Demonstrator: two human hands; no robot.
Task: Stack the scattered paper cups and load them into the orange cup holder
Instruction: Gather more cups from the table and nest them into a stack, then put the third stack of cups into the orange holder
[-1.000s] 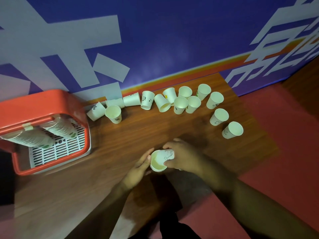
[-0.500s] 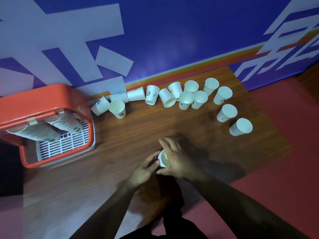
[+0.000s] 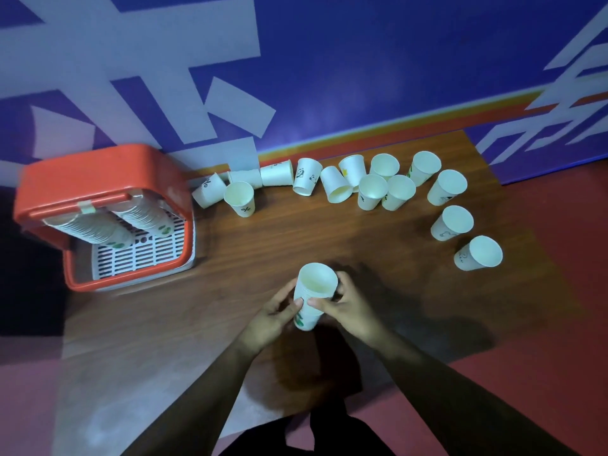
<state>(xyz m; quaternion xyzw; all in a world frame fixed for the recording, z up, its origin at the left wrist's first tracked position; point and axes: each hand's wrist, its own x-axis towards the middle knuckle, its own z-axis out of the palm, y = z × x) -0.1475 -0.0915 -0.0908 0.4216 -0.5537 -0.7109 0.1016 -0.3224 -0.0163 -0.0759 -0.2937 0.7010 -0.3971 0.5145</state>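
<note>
- I look down through the head camera at a wooden table (image 3: 230, 350) that stands against a blue wall (image 3: 362, 60).
- Both hands meet over the front part of the table.
- The left hand (image 3: 273, 315) curls its fingers and thumb round the left side of a short stack of paper cups (image 3: 314, 297).
- The right hand (image 3: 347, 307) grips the same stack from the right. Its thumb is on the front and its fingers are behind.
- The stack has its open mouth up and leans a little. There is a green mark low on its side. I cannot tell if its bottom touches the table.
- The orange cup holder (image 3: 98, 169) sits at the left end of the table, by the wall, well apart from the hands.
- Two long cup stacks (image 3: 95, 230) hang inside it side by side. They slant down over a white grate (image 3: 141, 258).
- The loose cups (image 3: 371, 192) make a row along the back of the table. Some stand with mouths up and some lie on their sides.
- A cup with a % mark (image 3: 240, 199) stands near the holder.
- Three cups (image 3: 455, 222) curve down the right side, mouths up, a little apart.
- A red floor (image 3: 559, 307) shows on the right.
</note>
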